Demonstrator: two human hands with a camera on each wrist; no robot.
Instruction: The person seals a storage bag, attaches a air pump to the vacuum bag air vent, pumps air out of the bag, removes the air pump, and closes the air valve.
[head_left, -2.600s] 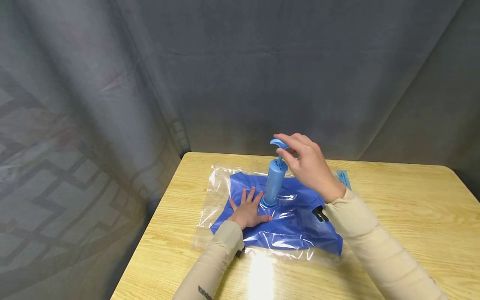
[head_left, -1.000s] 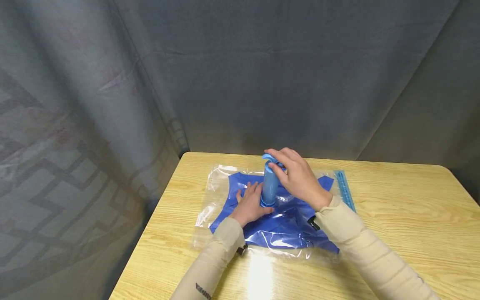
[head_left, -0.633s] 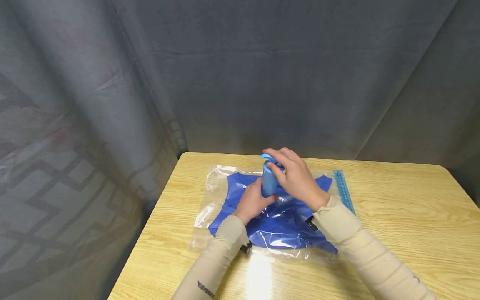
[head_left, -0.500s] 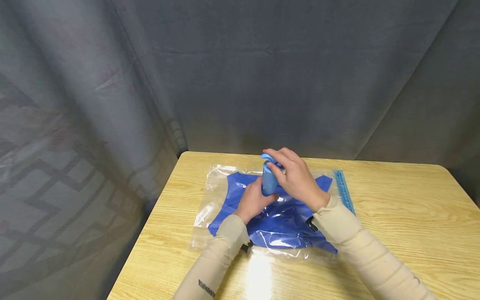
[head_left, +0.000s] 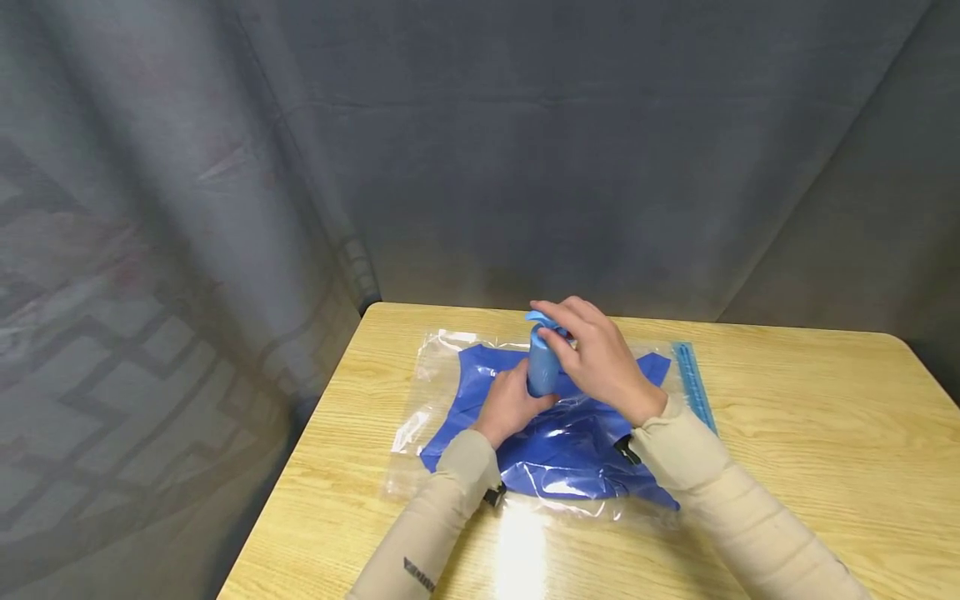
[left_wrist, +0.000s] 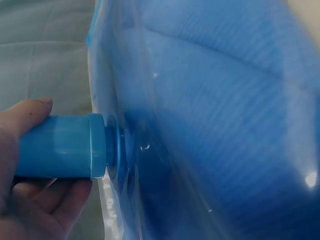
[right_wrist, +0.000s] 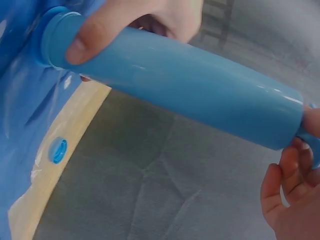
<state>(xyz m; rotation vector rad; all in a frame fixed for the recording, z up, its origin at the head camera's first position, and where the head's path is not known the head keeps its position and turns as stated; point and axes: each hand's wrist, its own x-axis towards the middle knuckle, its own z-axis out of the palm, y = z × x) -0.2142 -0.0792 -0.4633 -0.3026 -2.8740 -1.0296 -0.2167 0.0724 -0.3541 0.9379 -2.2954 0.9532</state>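
Observation:
A blue hand pump point(head_left: 542, 371) stands upright on the valve point(left_wrist: 115, 145) of a clear plastic storage bag point(head_left: 420, 400). Folded blue cloth point(head_left: 558, 467) lies flat inside the bag. My left hand point(head_left: 506, 404) grips the lower part of the pump's barrel, thumb on one side and fingers round the other. At the top, my right hand point(head_left: 600, 358) holds the pump's handle point(head_left: 538, 317), which sits low against the barrel. In the right wrist view, part of the right hand is cut off by the frame's edge.
A small round blue cap point(right_wrist: 58, 150) lies near the table's far edge, by the bag. Along the bag's right side runs a light blue zip strip point(head_left: 693, 383). The wooden table point(head_left: 810, 417) is backed by a grey curtain point(head_left: 600, 167).
The pump handle was raised earlier and is now pushed down by my right hand. My left hand, spread flat on the bag before, has closed round the pump's barrel.

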